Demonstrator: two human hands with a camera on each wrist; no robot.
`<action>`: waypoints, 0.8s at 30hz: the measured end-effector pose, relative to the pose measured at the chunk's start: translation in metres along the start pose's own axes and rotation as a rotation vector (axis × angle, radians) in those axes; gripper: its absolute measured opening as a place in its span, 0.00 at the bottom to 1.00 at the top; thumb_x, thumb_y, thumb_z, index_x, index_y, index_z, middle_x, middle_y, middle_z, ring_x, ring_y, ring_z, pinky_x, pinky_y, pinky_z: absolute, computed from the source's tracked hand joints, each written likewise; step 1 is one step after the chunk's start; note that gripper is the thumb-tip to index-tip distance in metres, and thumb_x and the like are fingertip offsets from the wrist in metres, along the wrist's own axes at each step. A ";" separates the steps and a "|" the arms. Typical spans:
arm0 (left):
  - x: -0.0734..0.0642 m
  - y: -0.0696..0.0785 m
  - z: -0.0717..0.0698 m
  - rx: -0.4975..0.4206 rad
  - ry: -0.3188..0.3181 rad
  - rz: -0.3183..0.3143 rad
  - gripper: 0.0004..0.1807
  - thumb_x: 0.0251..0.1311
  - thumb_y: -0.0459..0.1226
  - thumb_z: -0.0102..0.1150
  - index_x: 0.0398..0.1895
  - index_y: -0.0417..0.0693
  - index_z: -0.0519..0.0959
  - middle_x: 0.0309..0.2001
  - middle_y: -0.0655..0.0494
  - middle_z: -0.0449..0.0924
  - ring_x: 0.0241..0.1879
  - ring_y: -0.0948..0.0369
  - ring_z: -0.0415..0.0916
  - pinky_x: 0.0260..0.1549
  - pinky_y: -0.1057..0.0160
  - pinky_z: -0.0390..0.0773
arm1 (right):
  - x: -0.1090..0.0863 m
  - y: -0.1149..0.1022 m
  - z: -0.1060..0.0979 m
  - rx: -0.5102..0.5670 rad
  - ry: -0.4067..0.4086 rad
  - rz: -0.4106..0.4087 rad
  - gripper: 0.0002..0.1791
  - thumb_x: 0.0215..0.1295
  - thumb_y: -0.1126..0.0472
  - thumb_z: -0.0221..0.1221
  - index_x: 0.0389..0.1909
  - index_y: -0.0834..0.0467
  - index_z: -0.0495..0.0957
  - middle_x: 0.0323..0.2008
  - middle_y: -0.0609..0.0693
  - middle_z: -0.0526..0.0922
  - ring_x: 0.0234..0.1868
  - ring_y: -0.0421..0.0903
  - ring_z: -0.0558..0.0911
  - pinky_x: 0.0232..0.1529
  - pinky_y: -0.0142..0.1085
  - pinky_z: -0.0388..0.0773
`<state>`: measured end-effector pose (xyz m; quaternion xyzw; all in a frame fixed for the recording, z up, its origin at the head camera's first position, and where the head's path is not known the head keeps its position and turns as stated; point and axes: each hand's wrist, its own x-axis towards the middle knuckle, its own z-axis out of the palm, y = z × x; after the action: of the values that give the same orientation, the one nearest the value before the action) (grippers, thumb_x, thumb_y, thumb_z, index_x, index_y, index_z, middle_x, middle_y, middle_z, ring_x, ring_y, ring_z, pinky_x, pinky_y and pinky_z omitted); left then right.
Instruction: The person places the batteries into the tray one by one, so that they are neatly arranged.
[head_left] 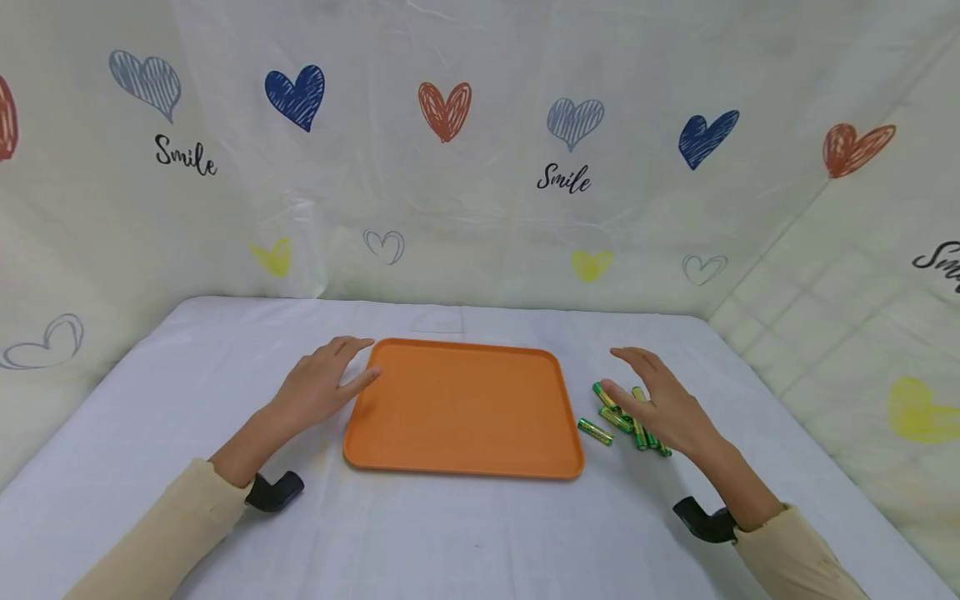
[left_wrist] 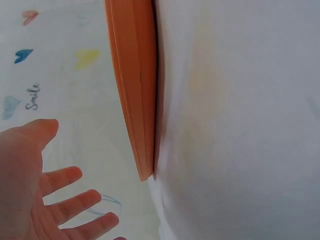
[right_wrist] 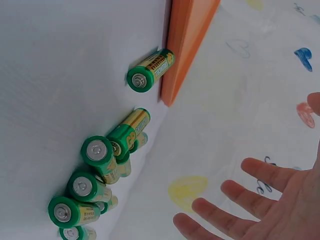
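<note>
Beige sleeves (head_left: 150, 533) nearest. Left hand (head_left: 322, 383) and right hand (head_left: 667, 408) both released, fingers extended. Green batteries (head_left: 615, 419) lie near right hand, right of orange tray (head_left: 465, 408) on white surface (head_left: 480, 533). Far: heart-printed backdrop (head_left: 480, 200).

White-clothed table (head_left: 480, 537), orange tray (head_left: 465, 408) lying flat, heap of green batteries (head_left: 616, 419) to its right, one battery (head_left: 595, 431) nearer.

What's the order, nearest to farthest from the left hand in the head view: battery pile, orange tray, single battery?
1. Orange tray: just right of the left hand.
2. Single battery: by the tray's right edge.
3. Battery pile: farther right, partly hidden by the right hand.
</note>
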<state>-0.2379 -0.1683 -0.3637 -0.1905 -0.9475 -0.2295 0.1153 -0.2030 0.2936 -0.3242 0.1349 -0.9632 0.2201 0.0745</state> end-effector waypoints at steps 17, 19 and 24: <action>-0.003 -0.013 0.003 -0.226 -0.149 -0.074 0.32 0.68 0.49 0.57 0.67 0.38 0.66 0.63 0.37 0.65 0.60 0.41 0.68 0.56 0.42 0.71 | -0.014 0.015 0.002 0.012 0.077 -0.033 0.26 0.73 0.46 0.51 0.64 0.58 0.71 0.63 0.58 0.70 0.53 0.57 0.76 0.45 0.50 0.76; -0.003 -0.015 0.003 -0.229 -0.156 -0.078 0.32 0.67 0.49 0.57 0.67 0.39 0.66 0.63 0.38 0.66 0.59 0.43 0.68 0.56 0.42 0.71 | -0.015 0.018 0.002 0.018 0.088 -0.034 0.25 0.73 0.47 0.51 0.63 0.58 0.72 0.62 0.58 0.71 0.52 0.57 0.76 0.45 0.50 0.77; -0.002 -0.020 0.005 -0.248 -0.187 -0.085 0.32 0.67 0.48 0.58 0.67 0.39 0.66 0.61 0.39 0.68 0.56 0.46 0.69 0.53 0.45 0.73 | -0.017 0.021 0.000 0.031 0.094 -0.025 0.24 0.73 0.48 0.51 0.61 0.58 0.73 0.60 0.58 0.73 0.50 0.54 0.76 0.44 0.47 0.77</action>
<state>-0.2448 -0.1830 -0.3761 -0.1835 -0.9258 -0.3305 -0.0075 -0.1926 0.3157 -0.3368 0.1378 -0.9533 0.2402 0.1203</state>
